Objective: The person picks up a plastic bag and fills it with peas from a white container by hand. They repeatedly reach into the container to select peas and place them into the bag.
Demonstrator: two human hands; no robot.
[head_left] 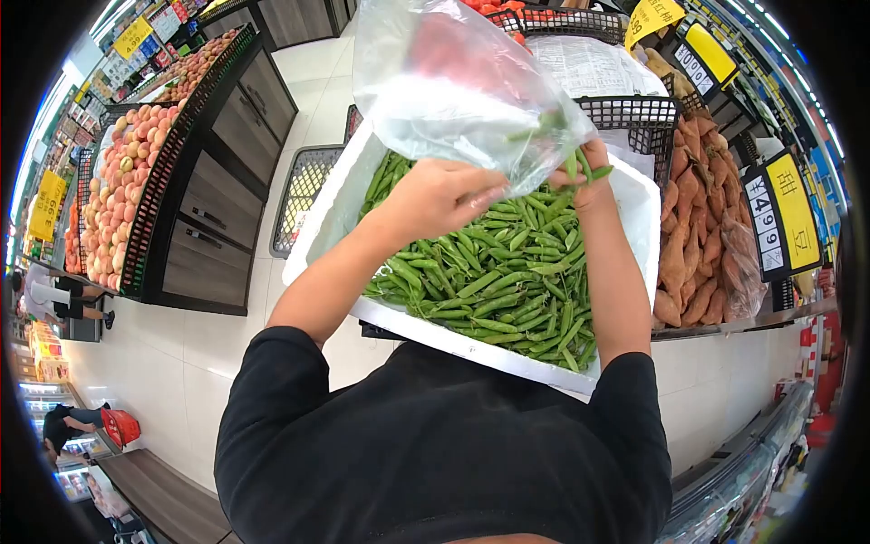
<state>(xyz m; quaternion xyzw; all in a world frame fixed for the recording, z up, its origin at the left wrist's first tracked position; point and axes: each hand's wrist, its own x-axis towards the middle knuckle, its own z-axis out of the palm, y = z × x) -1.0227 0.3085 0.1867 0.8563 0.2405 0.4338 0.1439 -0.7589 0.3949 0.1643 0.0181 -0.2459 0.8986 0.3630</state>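
My left hand point(449, 192) is closed on the lower edge of a clear plastic bag point(444, 109), which hangs up and away from me over the far side of the box. A few green pods show through the film near the bag's right end. My right hand point(583, 170) has its fingers around several pea pods point(589, 166) at the bag's mouth, partly behind the film. Below both hands, a heap of green pea pods point(494, 281) fills a white foam box point(319, 213).
Sweet potatoes point(693, 218) lie to the right, beside a yellow price sign point(793, 204). Black crates point(625, 113) stand beyond the box. Left of the aisle is a peach stand point(136, 172) with dark cabinets point(213, 222). A person with a red basket point(120, 426) is at lower left.
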